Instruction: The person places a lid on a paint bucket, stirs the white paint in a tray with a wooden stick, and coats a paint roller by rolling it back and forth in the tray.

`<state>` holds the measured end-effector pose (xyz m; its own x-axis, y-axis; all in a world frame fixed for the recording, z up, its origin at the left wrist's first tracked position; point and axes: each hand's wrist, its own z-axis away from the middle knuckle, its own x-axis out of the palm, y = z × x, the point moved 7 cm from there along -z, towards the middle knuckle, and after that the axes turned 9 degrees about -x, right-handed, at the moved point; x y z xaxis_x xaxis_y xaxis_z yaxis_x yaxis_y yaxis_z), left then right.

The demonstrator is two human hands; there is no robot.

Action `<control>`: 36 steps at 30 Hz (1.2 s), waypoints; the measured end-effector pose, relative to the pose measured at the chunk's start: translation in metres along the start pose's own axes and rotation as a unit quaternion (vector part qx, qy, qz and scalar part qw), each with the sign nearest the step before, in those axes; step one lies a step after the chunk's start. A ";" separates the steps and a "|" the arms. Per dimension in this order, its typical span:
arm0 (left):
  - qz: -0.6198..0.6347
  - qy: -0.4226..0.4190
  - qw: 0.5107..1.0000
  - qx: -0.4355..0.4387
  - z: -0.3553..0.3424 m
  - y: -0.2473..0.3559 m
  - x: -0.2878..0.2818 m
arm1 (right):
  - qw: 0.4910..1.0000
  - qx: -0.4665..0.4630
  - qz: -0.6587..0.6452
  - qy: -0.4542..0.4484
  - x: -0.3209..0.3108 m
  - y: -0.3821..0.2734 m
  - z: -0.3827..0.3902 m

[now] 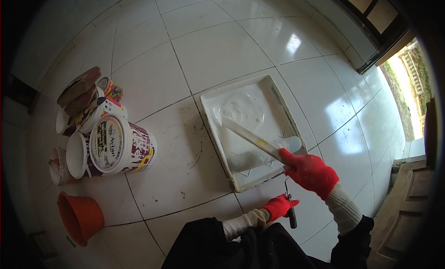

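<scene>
In my right hand [315, 173], gloved in red, is a long flat stirring stick [248, 135] coated in white. Its far end dips into white paint [238, 107] in a shallow rectangular paint tray [218, 151]. A paint roller [245, 160] lies across the tray's near end, beneath the stick; its sleeve is wet with paint. The roller's wire frame and dark handle stick out over the near edge. My left hand [277, 207], also in a red glove, is closed around that handle, with one finger pointing right. Both wrists show cream knitted cuffs.
Left of the tray stand a lidded paint bucket [146, 148], several more tubs and a colourful tin [111, 89]. An orange-brown bucket [83, 219] is nearer to me. White floor tiles [204, 56] surround everything. At right are a wooden door [403, 195] and a bright doorway.
</scene>
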<state>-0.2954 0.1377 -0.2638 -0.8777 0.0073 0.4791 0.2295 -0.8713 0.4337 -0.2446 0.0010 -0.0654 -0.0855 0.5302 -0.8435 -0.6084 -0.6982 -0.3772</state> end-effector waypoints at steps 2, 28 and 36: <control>0.016 0.002 1.000 -0.010 0.002 -0.001 -0.006 | 1.000 0.022 -0.001 0.006 -0.001 0.014 0.018; 0.000 -0.010 1.000 -0.004 0.004 0.003 0.003 | 0.989 0.114 -0.011 0.088 -0.025 0.062 0.021; 0.023 0.011 0.999 -0.024 -0.001 -0.004 -0.005 | 0.996 0.067 -0.043 0.048 -0.013 0.058 0.033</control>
<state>-0.2920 0.1411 -0.2689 -0.8759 -0.0440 0.4805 0.2500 -0.8932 0.3739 -0.3042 -0.0307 -0.0634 0.0444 0.5324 -0.8453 -0.7099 -0.5786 -0.4017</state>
